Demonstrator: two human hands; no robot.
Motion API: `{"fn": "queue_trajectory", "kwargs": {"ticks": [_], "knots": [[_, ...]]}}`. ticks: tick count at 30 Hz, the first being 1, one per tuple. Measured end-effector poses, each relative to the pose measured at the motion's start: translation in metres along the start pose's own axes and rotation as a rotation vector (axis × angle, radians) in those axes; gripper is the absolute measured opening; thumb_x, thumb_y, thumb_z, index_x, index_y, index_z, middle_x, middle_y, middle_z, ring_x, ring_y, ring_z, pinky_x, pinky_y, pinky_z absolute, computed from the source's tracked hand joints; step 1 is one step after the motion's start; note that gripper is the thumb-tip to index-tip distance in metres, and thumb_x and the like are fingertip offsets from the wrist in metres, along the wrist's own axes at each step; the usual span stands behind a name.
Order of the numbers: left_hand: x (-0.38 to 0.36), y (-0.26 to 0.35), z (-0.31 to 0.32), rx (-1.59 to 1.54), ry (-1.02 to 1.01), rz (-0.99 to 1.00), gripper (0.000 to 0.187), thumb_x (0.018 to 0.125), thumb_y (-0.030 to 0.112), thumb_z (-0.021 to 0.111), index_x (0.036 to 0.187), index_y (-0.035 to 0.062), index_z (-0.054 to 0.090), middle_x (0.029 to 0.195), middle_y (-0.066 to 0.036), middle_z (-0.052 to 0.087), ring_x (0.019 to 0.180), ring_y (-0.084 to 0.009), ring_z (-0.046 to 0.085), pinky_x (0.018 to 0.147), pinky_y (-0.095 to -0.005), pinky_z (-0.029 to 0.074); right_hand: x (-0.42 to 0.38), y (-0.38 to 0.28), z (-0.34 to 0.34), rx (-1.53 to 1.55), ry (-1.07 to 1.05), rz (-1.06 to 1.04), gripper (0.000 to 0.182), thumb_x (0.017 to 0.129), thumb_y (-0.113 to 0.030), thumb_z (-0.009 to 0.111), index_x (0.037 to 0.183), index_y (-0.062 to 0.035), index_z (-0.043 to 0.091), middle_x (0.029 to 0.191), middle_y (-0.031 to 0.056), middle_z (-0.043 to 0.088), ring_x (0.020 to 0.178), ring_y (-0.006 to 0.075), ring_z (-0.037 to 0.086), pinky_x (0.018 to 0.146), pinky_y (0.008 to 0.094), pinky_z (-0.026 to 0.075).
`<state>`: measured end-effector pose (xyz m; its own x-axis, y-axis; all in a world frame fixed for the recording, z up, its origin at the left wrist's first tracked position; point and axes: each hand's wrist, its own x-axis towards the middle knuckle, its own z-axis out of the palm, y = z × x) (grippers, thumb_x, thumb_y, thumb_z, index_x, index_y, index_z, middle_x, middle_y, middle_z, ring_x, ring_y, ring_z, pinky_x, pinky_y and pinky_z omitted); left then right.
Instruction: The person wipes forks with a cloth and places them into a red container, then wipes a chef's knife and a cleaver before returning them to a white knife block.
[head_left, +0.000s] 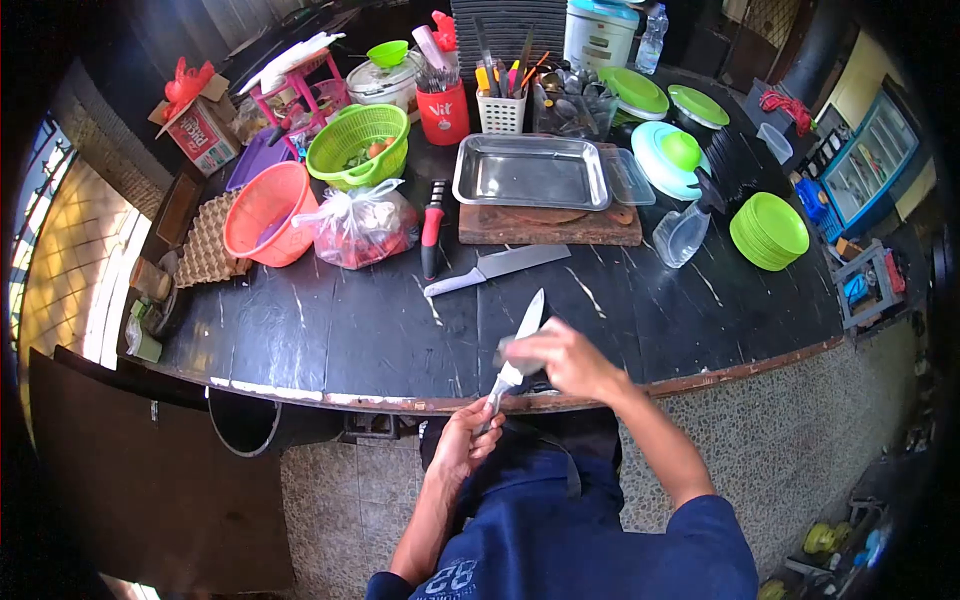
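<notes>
My left hand (pixel 468 438) is wrapped round the pale handle of a knife (pixel 531 316), whose blade points up and away over the table's front edge. Against the middle of that blade, my right hand (pixel 560 358) is closed on a greyish thing, blurred by motion and too unclear to name. Beyond the knife, a wide cleaver (pixel 520 261) lies flat on the black table (pixel 390 330). A red and black sharpener (pixel 432 228) lies left of the cleaver's handle.
A steel tray (pixel 532 172) rests on a wooden board (pixel 550 226). To the left are a plastic bag (pixel 365 230), a coral basket (pixel 268 215) and a green basket (pixel 358 145). Green plates (pixel 769 231) and a clear container (pixel 682 238) stand at right.
</notes>
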<state>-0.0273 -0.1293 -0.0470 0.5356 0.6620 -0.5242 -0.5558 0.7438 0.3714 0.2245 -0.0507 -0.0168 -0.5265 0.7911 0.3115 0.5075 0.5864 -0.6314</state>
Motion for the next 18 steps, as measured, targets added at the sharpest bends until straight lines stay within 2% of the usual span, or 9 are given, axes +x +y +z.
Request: {"fn": "queue_trajectory", "kwargs": {"ticks": [1,2,4,6,12,18], "knots": [[0.000,0.000,0.002,0.001,-0.004,-0.009,0.028,0.107,0.016,0.052,0.131,0.0009,0.052,0.084,-0.003,0.051,0.051,-0.0034,0.029,0.037,-0.0185,0.019,-0.007,-0.006,0.005,-0.061,-0.104,-0.050,0.052,0.076,0.008,0.060,0.121,-0.0112,0.075,0.127,0.0032,0.074,0.100,0.0296,0.065,0.096,0.0372,0.055],[0.001,0.001,0.003,0.044,0.021,0.005,0.026,0.108,0.015,0.051,0.129,0.0016,0.053,0.084,-0.003,0.052,0.050,-0.0035,0.029,0.037,-0.0186,0.020,-0.013,-0.017,0.011,-0.091,-0.121,0.021,0.052,0.075,0.006,0.062,0.121,-0.0137,0.075,0.128,0.0001,0.073,0.098,0.0281,0.064,0.094,0.0368,0.056],[0.005,-0.001,0.002,0.090,0.042,0.015,0.024,0.108,0.015,0.050,0.128,0.0023,0.054,0.083,-0.004,0.052,0.050,-0.0035,0.029,0.038,-0.0186,0.021,-0.019,-0.009,0.013,-0.086,-0.084,0.013,0.054,0.074,0.006,0.064,0.123,-0.0138,0.074,0.128,-0.0034,0.073,0.096,0.0249,0.066,0.089,0.0339,0.056],[0.009,-0.007,-0.002,0.000,0.028,-0.020,0.026,0.108,0.016,0.050,0.131,0.0024,0.054,0.083,-0.003,0.051,0.050,-0.0036,0.029,0.038,-0.0189,0.021,-0.018,0.005,0.013,-0.105,-0.074,0.008,0.054,0.075,0.007,0.063,0.123,-0.0145,0.075,0.128,-0.0034,0.073,0.097,0.0246,0.066,0.088,0.0337,0.056],[0.010,-0.003,0.002,0.009,0.014,-0.009,0.029,0.108,0.017,0.050,0.133,0.0028,0.054,0.083,-0.003,0.050,0.051,-0.0037,0.029,0.039,-0.0191,0.020,0.001,0.032,0.000,-0.166,-0.027,0.045,0.056,0.072,0.011,0.063,0.119,-0.0166,0.077,0.124,-0.0022,0.074,0.101,0.0237,0.066,0.090,0.0339,0.055],[0.008,-0.003,0.003,0.001,0.006,-0.023,0.032,0.108,0.019,0.051,0.136,0.0033,0.053,0.084,-0.002,0.049,0.053,-0.0038,0.029,0.039,-0.0192,0.019,0.018,0.061,-0.012,-0.214,0.033,0.094,0.057,0.076,0.014,0.057,0.119,-0.0165,0.078,0.124,-0.0001,0.075,0.103,0.0236,0.068,0.093,0.0345,0.053]]}}
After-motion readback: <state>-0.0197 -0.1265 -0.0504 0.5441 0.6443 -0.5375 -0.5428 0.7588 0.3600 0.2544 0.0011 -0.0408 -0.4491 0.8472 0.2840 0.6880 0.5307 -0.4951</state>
